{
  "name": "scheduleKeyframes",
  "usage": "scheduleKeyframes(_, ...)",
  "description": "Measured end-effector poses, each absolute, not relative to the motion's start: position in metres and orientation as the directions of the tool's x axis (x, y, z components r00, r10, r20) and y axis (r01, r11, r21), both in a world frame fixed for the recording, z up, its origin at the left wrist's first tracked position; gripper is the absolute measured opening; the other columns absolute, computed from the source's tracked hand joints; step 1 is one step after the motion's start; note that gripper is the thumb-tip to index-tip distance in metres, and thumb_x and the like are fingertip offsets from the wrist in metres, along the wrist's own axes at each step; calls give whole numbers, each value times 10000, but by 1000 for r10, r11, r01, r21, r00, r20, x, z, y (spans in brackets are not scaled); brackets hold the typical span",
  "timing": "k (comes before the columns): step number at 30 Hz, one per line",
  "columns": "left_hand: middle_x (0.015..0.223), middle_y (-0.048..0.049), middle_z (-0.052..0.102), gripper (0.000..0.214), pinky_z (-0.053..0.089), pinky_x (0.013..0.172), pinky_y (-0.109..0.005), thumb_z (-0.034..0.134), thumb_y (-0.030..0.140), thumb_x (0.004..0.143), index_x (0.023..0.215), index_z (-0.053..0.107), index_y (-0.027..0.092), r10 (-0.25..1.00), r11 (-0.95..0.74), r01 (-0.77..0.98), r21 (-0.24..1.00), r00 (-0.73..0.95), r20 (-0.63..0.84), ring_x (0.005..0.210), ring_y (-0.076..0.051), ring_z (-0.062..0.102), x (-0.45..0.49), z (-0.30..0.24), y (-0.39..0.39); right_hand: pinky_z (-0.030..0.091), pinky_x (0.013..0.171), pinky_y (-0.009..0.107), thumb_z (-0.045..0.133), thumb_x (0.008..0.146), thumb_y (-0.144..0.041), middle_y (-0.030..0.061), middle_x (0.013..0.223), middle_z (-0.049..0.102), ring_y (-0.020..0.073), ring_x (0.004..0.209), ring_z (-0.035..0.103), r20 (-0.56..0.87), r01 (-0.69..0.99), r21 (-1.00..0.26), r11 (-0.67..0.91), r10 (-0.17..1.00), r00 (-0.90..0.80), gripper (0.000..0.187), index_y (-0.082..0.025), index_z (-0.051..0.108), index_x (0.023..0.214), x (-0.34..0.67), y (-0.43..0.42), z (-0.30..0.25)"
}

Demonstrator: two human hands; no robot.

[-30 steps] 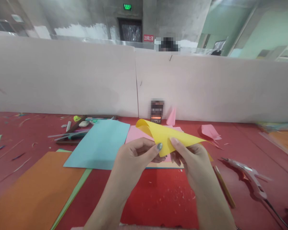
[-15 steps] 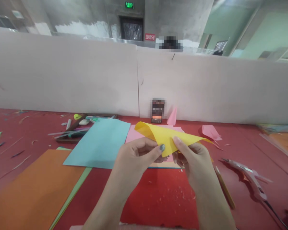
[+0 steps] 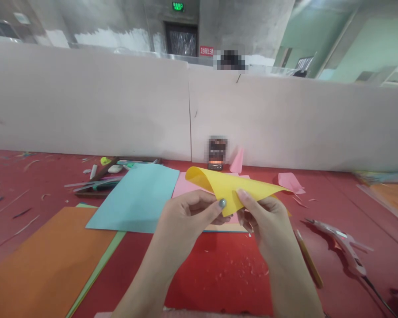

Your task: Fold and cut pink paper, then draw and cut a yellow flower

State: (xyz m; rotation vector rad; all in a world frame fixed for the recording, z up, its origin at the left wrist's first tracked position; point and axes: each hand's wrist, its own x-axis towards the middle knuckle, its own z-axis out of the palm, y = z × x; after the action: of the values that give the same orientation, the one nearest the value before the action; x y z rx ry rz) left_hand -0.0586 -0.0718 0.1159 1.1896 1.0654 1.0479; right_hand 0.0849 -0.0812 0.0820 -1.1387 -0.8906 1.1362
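A sheet of yellow paper [image 3: 243,187], rolled into a loose cone, is held up over the table between both hands. The wide curled end points left and the narrow tip points right. My left hand [image 3: 192,216] pinches its lower corner, thumb in front and fingers behind. My right hand [image 3: 263,218] presses its thumb on the front of the yellow paper, with the other fingers curled behind and partly hidden. Behind the cone lie pink paper sheets [image 3: 187,183]. A small pink paper cone [image 3: 237,161] stands by the white partition.
Blue paper [image 3: 135,198] and orange paper [image 3: 53,247] lie left, near a dark tray [image 3: 86,193] of tools. A glue gun [image 3: 343,243], a brown pencil-like stick [image 3: 308,260] and pink paper [image 3: 290,182] are right. A phone [image 3: 216,154] leans on the white partition [image 3: 86,106].
Both hands keep their grip on the yellow paper, which has hardly moved. The whole view has shifted very slightly.
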Motion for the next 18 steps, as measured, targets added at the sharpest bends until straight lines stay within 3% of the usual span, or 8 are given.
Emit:
scheduleKeyframes(8, 635, -7, 684, 117, 570, 609, -235, 699, 307, 662, 663, 694, 189, 971, 88, -57, 994, 226, -73, 592, -153, 659, -61, 113, -68, 277, 328, 196, 697, 651, -386, -20, 471, 518, 61, 368, 379, -3, -236, -970, 54, 972, 236, 247, -161, 611, 596, 85, -82, 82)
scheduleKeyframes(15, 611, -7, 678, 91, 570, 600, -240, 680, 265, 677, 645, 682, 180, 991, 51, -56, 997, 124, -44, 569, -150, 651, -56, 114, -74, 269, 311, 189, 703, 641, -392, -32, 429, 486, 59, 348, 367, -9, -213, -976, 44, 971, 241, 278, -161, 579, 549, 84, -82, 86)
scheduleKeyframes(18, 637, -12, 686, 119, 572, 611, -247, 683, 301, 674, 657, 686, 183, 981, 58, -45, 997, 186, -49, 590, -157, 657, -58, 112, -71, 268, 310, 185, 701, 644, -390, -27, 442, 498, 60, 353, 370, -11, -219, -975, 43, 970, 241, 266, -160, 591, 564, 84, -82, 85)
